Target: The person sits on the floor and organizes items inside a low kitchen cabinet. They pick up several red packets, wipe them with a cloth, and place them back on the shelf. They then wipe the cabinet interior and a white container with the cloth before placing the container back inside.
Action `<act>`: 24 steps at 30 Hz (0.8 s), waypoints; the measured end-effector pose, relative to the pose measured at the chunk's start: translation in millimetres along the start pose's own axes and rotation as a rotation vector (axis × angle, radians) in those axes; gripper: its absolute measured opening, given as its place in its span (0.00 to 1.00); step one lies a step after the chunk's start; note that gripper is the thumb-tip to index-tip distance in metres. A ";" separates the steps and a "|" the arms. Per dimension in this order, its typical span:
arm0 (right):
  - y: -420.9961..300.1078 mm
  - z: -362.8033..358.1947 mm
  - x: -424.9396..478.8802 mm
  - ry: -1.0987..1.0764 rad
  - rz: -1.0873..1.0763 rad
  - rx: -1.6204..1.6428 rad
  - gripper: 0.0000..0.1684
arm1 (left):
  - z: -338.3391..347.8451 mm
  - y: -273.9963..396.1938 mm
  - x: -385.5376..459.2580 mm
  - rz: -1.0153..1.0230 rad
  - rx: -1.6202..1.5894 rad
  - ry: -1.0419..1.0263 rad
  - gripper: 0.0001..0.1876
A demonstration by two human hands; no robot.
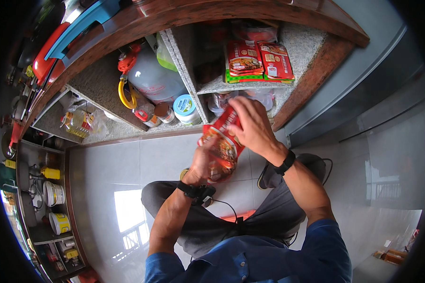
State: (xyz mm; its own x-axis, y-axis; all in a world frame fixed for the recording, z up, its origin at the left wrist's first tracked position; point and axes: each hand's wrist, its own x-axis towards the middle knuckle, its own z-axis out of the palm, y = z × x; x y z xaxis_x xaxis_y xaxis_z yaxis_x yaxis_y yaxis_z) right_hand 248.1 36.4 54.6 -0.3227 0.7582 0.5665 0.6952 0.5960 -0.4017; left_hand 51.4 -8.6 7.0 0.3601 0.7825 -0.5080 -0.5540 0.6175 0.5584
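Both hands hold red printed food packets (226, 150) in front of the open cabinet, above the tiled floor. My left hand (200, 161) grips their lower left side and is a little blurred. At their upper right edge is my right hand (249, 123), its fingers curled over the top. How many packets are held I cannot tell. On the upper cabinet shelf lie two side-by-side stacks of similar red packets, the left stack (244, 60) and the right stack (276, 62), with green edges showing beneath. Clear containers (260, 97) stand on the level below, partly hidden by my right hand.
Left of the divider stand a grey gas cylinder (156, 78) with a yellow hose (124, 93), a brown-lidded jar (164, 112) and a blue-lidded tub (186, 109). An oil bottle (76, 123) lies further left. White buckets (54, 194) sit in the left cabinet. The stone countertop edge (212, 16) overhangs the shelves.
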 end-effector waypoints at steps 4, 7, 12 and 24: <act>37.5 19.2 -8.9 0.102 0.726 0.563 0.38 | 3.9 9.3 -6.1 0.165 -0.172 -0.062 0.32; 41.4 13.6 -6.8 -0.308 0.985 1.064 0.25 | 6.6 11.2 -10.6 0.206 -0.173 -0.070 0.32; 17.4 19.2 -9.1 -0.008 0.853 1.230 0.17 | 3.2 7.1 -3.9 0.067 -0.090 -0.130 0.32; 100.3 -31.8 31.9 0.323 0.790 1.051 0.16 | -5.8 10.3 7.3 0.070 -0.130 -0.133 0.29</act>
State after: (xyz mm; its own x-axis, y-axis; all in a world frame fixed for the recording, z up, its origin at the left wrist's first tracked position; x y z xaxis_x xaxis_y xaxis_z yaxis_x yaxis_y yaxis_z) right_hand 328.0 111.9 55.3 0.1966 0.9804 0.0148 -0.2399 0.0627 -0.9688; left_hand 43.9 3.0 5.2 0.4087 0.8322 -0.3747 -0.6704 0.5523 0.4954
